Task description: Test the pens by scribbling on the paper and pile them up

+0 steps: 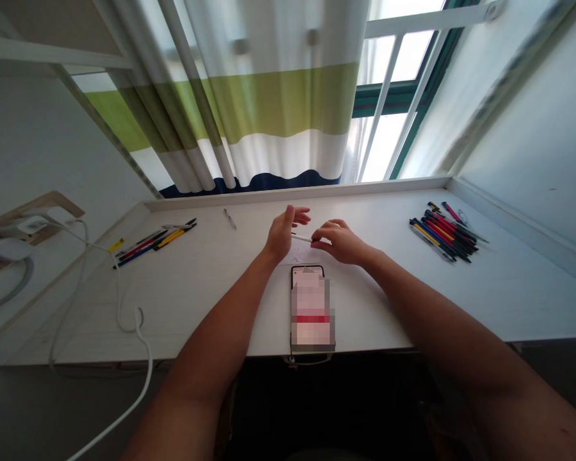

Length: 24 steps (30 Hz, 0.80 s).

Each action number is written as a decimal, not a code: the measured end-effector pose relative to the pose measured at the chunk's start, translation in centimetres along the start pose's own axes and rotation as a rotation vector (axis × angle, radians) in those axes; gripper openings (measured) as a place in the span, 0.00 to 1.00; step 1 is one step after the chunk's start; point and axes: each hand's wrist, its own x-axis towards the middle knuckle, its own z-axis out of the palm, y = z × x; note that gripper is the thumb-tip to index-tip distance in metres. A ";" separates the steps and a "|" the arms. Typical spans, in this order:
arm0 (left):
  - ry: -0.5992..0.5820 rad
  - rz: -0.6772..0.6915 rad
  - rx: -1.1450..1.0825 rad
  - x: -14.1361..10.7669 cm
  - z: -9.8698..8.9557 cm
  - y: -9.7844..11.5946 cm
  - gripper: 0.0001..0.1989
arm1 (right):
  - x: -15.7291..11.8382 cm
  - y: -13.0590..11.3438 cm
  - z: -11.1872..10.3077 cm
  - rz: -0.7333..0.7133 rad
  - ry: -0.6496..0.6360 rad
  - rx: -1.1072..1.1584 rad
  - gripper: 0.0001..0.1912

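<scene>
A slim white pen (pixel 302 237) with a dark end lies between my two hands, above the middle of the white desk (pixel 216 294). My right hand (pixel 338 240) pinches its dark end between thumb and fingers. At the pen's other end is my left hand (pixel 287 232), thumb up and fingers apart; whether it touches the pen cannot be made out. Just below the hands a phone (pixel 310 301) lies with its screen lit and partly blurred. Faint marks show on the desk surface between the pen and the phone.
Several pens (pixel 444 234) are piled at the right, and a smaller group (pixel 146 246) lies at the left. A single pen (pixel 230 218) rests left of my hands. A white cable (pixel 144 346) crosses the left side. Behind the desk hangs a striped curtain (pixel 278 102).
</scene>
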 end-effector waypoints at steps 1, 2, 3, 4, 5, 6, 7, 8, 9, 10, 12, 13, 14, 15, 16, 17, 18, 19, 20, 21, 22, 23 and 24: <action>-0.007 0.021 0.011 -0.1 0.1 0.3 0.39 | 0.1 -0.1 0.1 -0.021 -0.002 -0.037 0.12; -0.010 0.037 0.018 -0.3 0.2 0.6 0.39 | 0.1 -0.3 0.2 -0.037 0.002 -0.068 0.13; -0.007 0.048 0.017 -0.3 0.3 0.9 0.39 | 0.2 -0.5 0.2 -0.041 0.010 -0.096 0.13; -0.001 0.052 0.008 -0.3 0.3 1.1 0.39 | 0.3 -0.7 0.2 -0.032 0.024 -0.120 0.14; 0.000 0.049 -0.011 -0.3 0.3 1.2 0.39 | 0.3 -0.9 0.2 -0.012 0.040 -0.138 0.14; -0.005 0.039 -0.033 -0.3 0.2 1.2 0.40 | 0.4 -1.1 0.2 0.011 0.057 -0.149 0.15; -0.020 0.023 -0.054 -0.2 0.1 1.2 0.41 | 0.4 -1.2 0.1 0.031 0.075 -0.155 0.15; -0.041 0.002 -0.071 -0.1 0.0 1.1 0.41 | 0.4 -1.2 0.1 0.044 0.093 -0.159 0.16; -0.065 -0.019 -0.081 -0.1 -0.1 1.1 0.41 | 0.4 -1.2 0.0 0.049 0.109 -0.163 0.16; -0.086 -0.035 -0.089 0.0 -0.2 1.0 0.41 | 0.3 -1.2 0.0 0.048 0.119 -0.169 0.17; -0.110 -0.046 -0.102 0.0 -0.3 0.9 0.40 | 0.3 -0.9 -0.1 0.047 0.129 -0.187 0.17; -0.114 -0.043 -0.106 0.0 -0.4 0.9 0.39 | 0.3 -0.8 -0.2 0.053 0.134 -0.194 0.17; -0.111 -0.036 -0.109 0.0 -0.5 1.0 0.39 | 0.4 -0.7 -0.3 0.063 0.141 -0.199 0.17; -0.104 -0.026 -0.111 0.0 -0.5 1.1 0.39 | 0.4 -0.6 -0.4 0.077 0.151 -0.201 0.17; -0.093 -0.017 -0.111 0.1 -0.6 1.2 0.39 | 0.5 -0.6 -0.4 0.090 0.163 -0.203 0.17; -0.080 -0.012 -0.108 0.1 -0.7 1.3 0.39 | 0.5 -0.6 -0.5 0.097 0.174 -0.206 0.17; -0.067 -0.013 -0.100 0.1 -0.8 1.3 0.40 | 0.6 -0.7 -0.5 0.098 0.181 -0.209 0.17; -0.057 -0.020 -0.088 0.2 -0.8 1.3 0.40 | 0.6 -0.8 -0.5 0.091 0.182 -0.213 0.17; -0.057 -0.031 -0.074 0.2 -0.8 1.3 0.40 | 0.6 -1.0 -0.4 0.081 0.181 -0.216 0.17; -0.067 -0.043 -0.059 0.2 -0.7 1.2 0.41 | 0.7 -1.1 -0.3 0.070 0.177 -0.218 0.17; -0.086 -0.051 -0.044 0.2 -0.7 1.1 0.41 | 0.7 -1.1 -0.2 0.063 0.174 -0.215 0.17; -0.107 -0.052 -0.028 0.2 -0.6 1.0 0.42 | 0.7 -1.1 -0.1 0.065 0.174 -0.207 0.15; -0.124 -0.046 -0.012 0.2 -0.6 0.9 0.41 | 0.7 -1.0 0.1 0.081 0.180 -0.191 0.14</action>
